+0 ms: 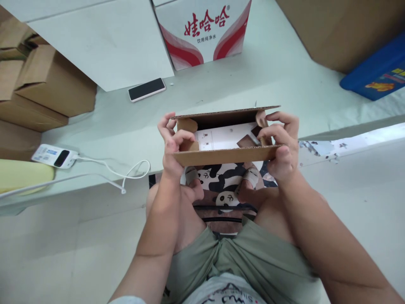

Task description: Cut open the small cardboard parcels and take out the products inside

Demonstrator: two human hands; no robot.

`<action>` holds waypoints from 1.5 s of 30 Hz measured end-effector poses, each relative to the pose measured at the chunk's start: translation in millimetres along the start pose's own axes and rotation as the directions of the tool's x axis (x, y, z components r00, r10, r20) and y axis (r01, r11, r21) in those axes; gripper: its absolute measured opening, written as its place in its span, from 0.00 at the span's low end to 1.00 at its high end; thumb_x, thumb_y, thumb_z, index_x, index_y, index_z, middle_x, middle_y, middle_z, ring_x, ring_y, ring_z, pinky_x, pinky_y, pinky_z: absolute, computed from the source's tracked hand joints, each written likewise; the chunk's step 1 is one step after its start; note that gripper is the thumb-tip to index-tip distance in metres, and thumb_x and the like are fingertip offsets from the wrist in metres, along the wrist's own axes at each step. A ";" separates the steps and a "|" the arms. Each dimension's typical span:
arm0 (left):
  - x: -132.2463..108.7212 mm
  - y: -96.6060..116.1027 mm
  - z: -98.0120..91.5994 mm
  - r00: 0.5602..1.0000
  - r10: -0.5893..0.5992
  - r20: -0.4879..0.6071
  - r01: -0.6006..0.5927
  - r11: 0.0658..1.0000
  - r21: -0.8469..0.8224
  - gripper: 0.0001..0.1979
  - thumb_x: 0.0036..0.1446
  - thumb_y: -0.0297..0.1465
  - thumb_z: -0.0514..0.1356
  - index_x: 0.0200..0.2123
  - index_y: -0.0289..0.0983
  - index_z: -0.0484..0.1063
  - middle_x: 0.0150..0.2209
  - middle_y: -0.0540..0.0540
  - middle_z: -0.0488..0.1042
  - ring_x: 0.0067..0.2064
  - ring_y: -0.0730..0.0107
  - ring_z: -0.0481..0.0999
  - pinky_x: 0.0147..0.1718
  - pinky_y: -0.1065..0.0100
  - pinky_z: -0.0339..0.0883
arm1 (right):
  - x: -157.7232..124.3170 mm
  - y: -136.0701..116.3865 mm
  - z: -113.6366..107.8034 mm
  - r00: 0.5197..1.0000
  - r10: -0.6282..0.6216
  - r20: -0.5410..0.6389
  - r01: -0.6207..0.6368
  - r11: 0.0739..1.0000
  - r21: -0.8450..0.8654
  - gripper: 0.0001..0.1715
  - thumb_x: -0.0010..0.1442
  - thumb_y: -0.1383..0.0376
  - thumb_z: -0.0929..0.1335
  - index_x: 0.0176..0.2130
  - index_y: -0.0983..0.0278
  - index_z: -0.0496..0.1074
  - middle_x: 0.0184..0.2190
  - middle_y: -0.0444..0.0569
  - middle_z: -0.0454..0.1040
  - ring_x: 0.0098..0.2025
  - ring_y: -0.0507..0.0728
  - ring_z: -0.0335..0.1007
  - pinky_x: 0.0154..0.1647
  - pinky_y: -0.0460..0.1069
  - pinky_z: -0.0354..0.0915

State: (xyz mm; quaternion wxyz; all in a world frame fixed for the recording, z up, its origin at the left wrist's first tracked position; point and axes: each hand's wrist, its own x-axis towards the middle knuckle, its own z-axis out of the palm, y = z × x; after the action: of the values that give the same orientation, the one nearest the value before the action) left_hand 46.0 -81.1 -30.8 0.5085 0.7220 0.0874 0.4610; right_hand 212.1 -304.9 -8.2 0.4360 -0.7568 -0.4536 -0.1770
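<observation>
Between my two hands is a narrow brown cardboard box (226,157), its long flaps standing up and its top side open toward me. My left hand (173,147) grips the left end, fingers curled over the short flap and thumb low on the near side. At the right end my right hand (283,141) holds the box the same way, its fingers reaching over the small end flap. Inside lies a white printed item (218,137) with small drawings and a dark cutout toward the right; its kind I cannot make out.
A phone (147,89) lies on the pale green tabletop (117,131). Behind are a large white box (104,42) and a red-and-white water carton (205,33). Brown cartons (57,80) stand left, near a white device (55,156) with a cable. A blue container (376,67) is at right.
</observation>
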 end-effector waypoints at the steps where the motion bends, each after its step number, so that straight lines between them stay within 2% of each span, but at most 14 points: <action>1: -0.2 1.5 2.1 0.999 0.005 -0.036 -0.006 1.000 -0.021 0.31 0.65 0.59 0.48 0.27 0.41 0.71 0.62 0.49 0.62 0.64 0.53 0.64 0.64 0.51 0.67 | 0.2 0.2 1.8 0.998 -0.028 -0.058 0.033 0.997 0.073 0.42 0.68 0.40 0.45 0.33 0.60 0.70 0.48 0.59 0.68 0.52 0.65 0.68 0.49 0.62 0.68; 7: 2.7 12.7 16.7 0.944 -0.034 -0.328 -0.047 0.971 -0.234 0.21 0.66 0.50 0.52 0.29 0.40 0.67 0.56 0.47 0.66 0.56 0.57 0.72 0.57 0.54 0.71 | 1.8 -2.0 9.8 0.991 0.016 -0.136 0.031 0.942 0.334 0.28 0.69 0.41 0.53 0.41 0.58 0.65 0.49 0.54 0.65 0.55 0.65 0.67 0.58 0.66 0.66; 11: 12.0 20.8 12.3 0.935 -0.091 -0.341 0.032 0.984 -0.176 0.21 0.62 0.50 0.54 0.27 0.40 0.64 0.51 0.45 0.71 0.55 0.56 0.74 0.54 0.57 0.73 | 3.5 -5.1 12.6 0.991 0.042 -0.128 0.015 0.909 0.416 0.26 0.70 0.41 0.55 0.41 0.57 0.65 0.49 0.53 0.64 0.55 0.64 0.65 0.58 0.66 0.65; 14: 28.2 41.1 -0.1 0.939 0.006 -0.343 -0.033 0.997 -0.072 0.13 0.57 0.45 0.63 0.31 0.42 0.69 0.46 0.49 0.74 0.50 0.61 0.78 0.48 0.59 0.75 | 4.6 -6.1 13.6 0.993 0.038 -0.113 0.019 0.885 0.465 0.24 0.69 0.43 0.57 0.41 0.57 0.66 0.49 0.52 0.63 0.54 0.63 0.65 0.58 0.65 0.65; 17: 52.3 81.6 -4.9 0.966 0.210 -0.153 -0.191 0.973 0.131 0.04 0.56 0.35 0.68 0.35 0.45 0.76 0.36 0.52 0.76 0.38 0.68 0.78 0.41 0.63 0.75 | 4.4 -6.0 12.0 0.994 0.019 -0.105 0.036 0.869 0.493 0.23 0.69 0.44 0.58 0.40 0.58 0.65 0.50 0.52 0.63 0.54 0.63 0.65 0.58 0.65 0.65; 19: 70.7 111.9 2.0 0.981 0.034 0.193 -0.104 0.923 0.370 0.03 0.59 0.35 0.66 0.36 0.44 0.78 0.33 0.50 0.79 0.34 0.68 0.78 0.36 0.64 0.74 | 3.4 -5.1 9.6 0.996 0.016 -0.084 0.027 0.874 0.486 0.25 0.69 0.42 0.57 0.40 0.59 0.65 0.50 0.53 0.63 0.55 0.64 0.65 0.60 0.65 0.65; 20: 79.9 124.9 8.5 0.922 -0.142 0.360 -0.066 0.859 0.508 0.05 0.58 0.36 0.65 0.37 0.43 0.79 0.34 0.49 0.80 0.34 0.66 0.79 0.34 0.63 0.74 | 2.7 -4.6 8.2 0.998 0.018 -0.066 0.016 0.878 0.478 0.26 0.69 0.42 0.57 0.41 0.59 0.65 0.50 0.54 0.63 0.56 0.64 0.65 0.60 0.66 0.65; 22: 96.9 142.9 25.0 0.668 -0.482 0.567 -0.126 0.678 0.724 0.14 0.54 0.39 0.66 0.44 0.44 0.80 0.39 0.48 0.83 0.38 0.60 0.81 0.36 0.62 0.74 | 1.2 -3.4 5.7 0.999 0.017 -0.036 0.002 0.882 0.472 0.26 0.68 0.41 0.57 0.41 0.59 0.66 0.49 0.55 0.63 0.58 0.66 0.64 0.60 0.66 0.65; 24: 109.3 149.2 42.2 0.431 -0.697 0.572 -0.259 0.512 0.819 0.25 0.50 0.43 0.66 0.52 0.46 0.78 0.45 0.48 0.83 0.42 0.55 0.82 0.39 0.60 0.74 | -0.2 -2.5 4.4 1.000 0.009 -0.024 0.004 0.875 0.484 0.25 0.68 0.42 0.58 0.41 0.59 0.66 0.49 0.55 0.64 0.58 0.66 0.64 0.61 0.66 0.65; 26: 115.1 147.2 55.9 0.336 -0.787 0.518 -0.351 0.405 0.844 0.34 0.48 0.47 0.66 0.59 0.47 0.73 0.50 0.47 0.82 0.46 0.51 0.82 0.41 0.60 0.74 | -1.2 -2.2 4.4 1.000 0.001 -0.032 0.015 0.868 0.497 0.24 0.68 0.44 0.59 0.42 0.59 0.67 0.50 0.55 0.63 0.58 0.65 0.64 0.61 0.65 0.65; 29: 113.1 139.8 66.5 0.308 -0.800 0.516 -0.438 0.362 0.823 0.39 0.49 0.49 0.64 0.64 0.45 0.68 0.55 0.43 0.79 0.52 0.48 0.80 0.44 0.61 0.73 | -2.0 -2.4 5.7 0.999 -0.010 -0.053 0.036 0.853 0.521 0.21 0.68 0.46 0.60 0.42 0.59 0.66 0.51 0.55 0.63 0.58 0.65 0.63 0.61 0.65 0.65; 35: 107.0 134.9 69.2 0.254 -0.766 0.590 -0.469 0.436 0.768 0.42 0.52 0.51 0.60 0.68 0.42 0.60 0.59 0.39 0.76 0.54 0.47 0.79 0.46 0.60 0.73 | -1.7 -3.5 6.2 0.999 -0.017 -0.048 0.040 0.836 0.548 0.21 0.70 0.47 0.59 0.43 0.60 0.65 0.50 0.55 0.62 0.58 0.64 0.63 0.60 0.65 0.64; 42: 108.7 138.0 74.1 0.326 -0.770 0.548 -0.479 0.365 0.798 0.40 0.53 0.57 0.60 0.63 0.41 0.66 0.56 0.38 0.78 0.51 0.46 0.79 0.43 0.58 0.73 | -0.9 -0.4 12.9 0.998 -0.020 -0.055 0.046 0.856 0.515 0.23 0.66 0.43 0.64 0.45 0.58 0.64 0.51 0.55 0.61 0.59 0.65 0.62 0.61 0.67 0.64; 45: 112.9 151.8 70.0 0.414 -0.722 0.554 -0.478 0.346 0.807 0.36 0.54 0.55 0.61 0.60 0.39 0.69 0.53 0.41 0.79 0.48 0.49 0.79 0.44 0.58 0.73 | -2.1 -0.4 20.1 0.998 0.000 -0.067 0.033 0.870 0.491 0.29 0.61 0.41 0.68 0.49 0.56 0.62 0.53 0.55 0.60 0.62 0.67 0.59 0.63 0.70 0.63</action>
State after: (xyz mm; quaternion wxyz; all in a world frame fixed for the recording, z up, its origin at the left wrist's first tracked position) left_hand 110.0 -130.7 154.0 0.0020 0.9740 0.1141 -0.1956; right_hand 208.1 -289.4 -20.7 0.6270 -0.6110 -0.4759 -0.0839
